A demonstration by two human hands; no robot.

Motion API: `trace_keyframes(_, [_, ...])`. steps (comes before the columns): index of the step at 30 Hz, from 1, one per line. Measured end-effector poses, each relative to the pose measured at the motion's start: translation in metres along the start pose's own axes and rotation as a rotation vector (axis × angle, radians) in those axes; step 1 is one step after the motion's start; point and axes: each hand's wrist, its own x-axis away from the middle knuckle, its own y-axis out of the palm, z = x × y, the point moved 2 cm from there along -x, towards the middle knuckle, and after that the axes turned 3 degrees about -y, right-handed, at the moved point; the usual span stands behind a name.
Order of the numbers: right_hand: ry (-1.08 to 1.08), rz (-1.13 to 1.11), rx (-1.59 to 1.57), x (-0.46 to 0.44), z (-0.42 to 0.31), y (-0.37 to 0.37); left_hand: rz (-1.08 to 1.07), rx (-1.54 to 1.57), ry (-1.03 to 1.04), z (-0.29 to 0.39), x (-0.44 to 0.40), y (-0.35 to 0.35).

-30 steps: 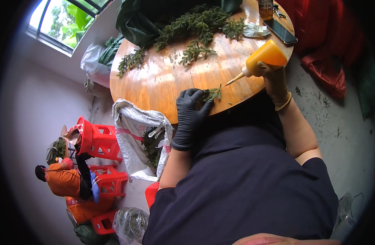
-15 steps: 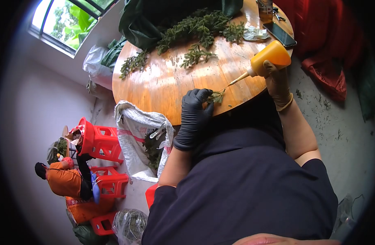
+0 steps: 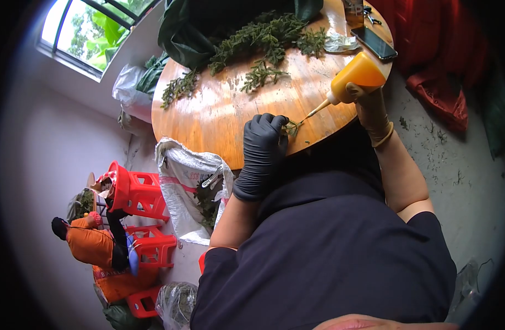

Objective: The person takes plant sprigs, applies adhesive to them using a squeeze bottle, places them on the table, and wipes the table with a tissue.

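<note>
My left hand, in a black glove, pinches a small green sprig at the front edge of the round wooden table. In a pale tan glove, my right hand is wrapped round a squeeze bottle of orange-yellow content. The bottle is tilted, its thin nozzle pointing down-left with the tip at or very near the sprig; contact is too small to tell. Farther back lie a large heap of green sprigs, a single sprig and another sprig at the left.
A phone, crumpled white packaging and scissors lie at the back right. Dark green cloth covers the back edge. An open white sack stands left of my arm. Beyond are red stools and a seated person in orange.
My left hand has turned slightly, with its fingers closer round the sprig. The bottle moved a little right, then back left. The seated person shifted slightly in view.
</note>
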Motion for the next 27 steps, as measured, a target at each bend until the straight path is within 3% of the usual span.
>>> trace_keyframes(8, [-0.010,-0.006,0.027,-0.004,0.003,-0.008,-0.008,0.016,-0.027,-0.004,0.006,-0.006])
trace_keyframes(12, [0.054,0.019,-0.123,-0.002,-0.007,-0.002,0.112,0.034,-0.178,-0.029,0.023,-0.065])
trace_keyframes(14, [0.056,0.038,-0.165,-0.005,-0.007,-0.005,0.272,0.103,-0.287,-0.052,0.043,-0.108])
trace_keyframes(16, [0.062,0.059,-0.213,-0.008,-0.003,-0.010,0.346,-0.018,-0.383,-0.098,0.077,-0.141])
trace_keyframes(18, [0.087,0.062,-0.269,-0.011,0.002,-0.016,0.066,-0.153,-0.534,-0.134,0.116,-0.161])
trace_keyframes(19, [0.101,0.077,-0.275,-0.012,0.006,-0.019,-0.181,-0.101,-0.714,-0.138,0.125,-0.168])
trace_keyframes(20, [0.100,0.081,-0.283,-0.011,0.009,-0.019,-0.313,-0.266,-0.703,-0.134,0.132,-0.174])
trace_keyframes(22, [0.139,0.104,-0.344,-0.014,0.011,-0.016,-0.391,-0.444,-0.750,-0.120,0.113,-0.173])
trace_keyframes(23, [0.131,0.107,-0.346,-0.015,0.012,-0.014,-0.387,-0.447,-0.742,-0.119,0.101,-0.165])
trace_keyframes(25, [0.149,0.121,-0.378,-0.016,0.016,-0.011,-0.169,-0.250,-0.405,-0.114,0.067,-0.143])
trace_keyframes(27, [0.162,0.109,-0.389,-0.017,0.018,-0.013,-0.141,-0.038,-0.320,-0.092,0.021,-0.112])
